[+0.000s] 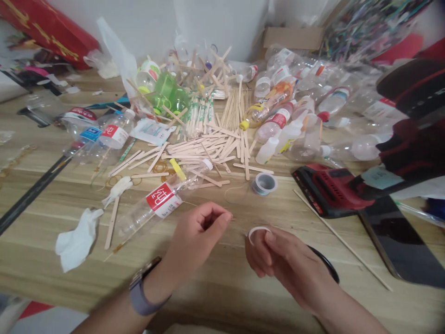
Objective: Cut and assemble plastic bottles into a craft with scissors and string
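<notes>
So, leftmost, one clear bottle (142, 212) lies on a diagonal, base near left, white cap (207, 163) pointing away and right; its red label (163, 200) has white Chinese-looking writing. Next, the left hand (201, 232) has thumb and index fingertips pressed together, can't tell if on anything. Then one white ring (255, 229) above the table (222, 297), curve facing away, pinched by the curled right hand (285, 255). Rightmost, one dark phone (405, 241) lies slantwise.

Bottle (162, 200) on table (217, 292), left of spool (265, 189); sticks (194, 148) behind both; drill (335, 188), phone (405, 241) farther right.
</notes>
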A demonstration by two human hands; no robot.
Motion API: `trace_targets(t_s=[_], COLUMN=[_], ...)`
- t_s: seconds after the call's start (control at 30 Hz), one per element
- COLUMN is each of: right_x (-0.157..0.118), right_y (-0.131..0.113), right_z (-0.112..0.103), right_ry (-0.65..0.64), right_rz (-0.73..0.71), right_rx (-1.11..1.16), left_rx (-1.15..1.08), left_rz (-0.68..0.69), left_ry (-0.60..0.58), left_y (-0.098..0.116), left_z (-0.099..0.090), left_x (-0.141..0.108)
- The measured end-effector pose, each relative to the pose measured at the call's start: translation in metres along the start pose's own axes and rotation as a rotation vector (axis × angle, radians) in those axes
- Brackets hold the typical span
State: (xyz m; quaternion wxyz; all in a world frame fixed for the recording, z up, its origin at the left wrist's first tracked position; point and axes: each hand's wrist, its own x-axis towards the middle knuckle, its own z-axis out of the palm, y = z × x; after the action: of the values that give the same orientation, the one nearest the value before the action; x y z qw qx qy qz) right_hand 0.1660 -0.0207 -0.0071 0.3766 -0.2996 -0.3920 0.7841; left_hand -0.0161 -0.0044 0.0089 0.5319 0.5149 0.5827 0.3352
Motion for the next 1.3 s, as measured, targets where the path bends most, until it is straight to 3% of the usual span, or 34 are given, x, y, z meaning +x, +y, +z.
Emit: trace_targets(t_s=[0.23,0.57,0.67,0.77,0.87,1.03,1.3], right_x=[0.0045,0.0050,0.0059,0.0060,0.0031,-0.0014,-0.0027], right_y=[0.0066,0.0079,0.0073,0.0060,0.0048,0.0054,0.0063], right_z=[0.0052,0.0060,0.0064,0.0063,0.0072,0.0105,0.0049], right_ry=[0.028,0.080,0.157,0.338,0.482,0.384,0.270], right_rz=[0.148,0.265,0.266,0.095,-0.142,-0.298,-0.586], right_rx=[0.115,0.124,0.105,-0.111,-0.528,-0.962,-1.179], left_rx=[-0.161,-0.371,-0.369,-0.358,-0.348,-0.272,-0.023], left_rz=[-0.099,-0.155,-0.160,-0.191,-0.208,-0.194,-0.051], left_ry=[-0.280,-0.433,-0.452,-0.381,-0.297,-0.274,-0.243], left_y=[-0.0058,-0.0104,-0.0099,-0.0089,-0.0083,-0.0086,-0.0104], left_z=[0.0052,0.0006,0.0003,0.0007,0.0019,0.0040,0.0051], left_x=[-0.0003,0.0030,0.0029,0.0027,0.0034,0.0037,-0.0016])
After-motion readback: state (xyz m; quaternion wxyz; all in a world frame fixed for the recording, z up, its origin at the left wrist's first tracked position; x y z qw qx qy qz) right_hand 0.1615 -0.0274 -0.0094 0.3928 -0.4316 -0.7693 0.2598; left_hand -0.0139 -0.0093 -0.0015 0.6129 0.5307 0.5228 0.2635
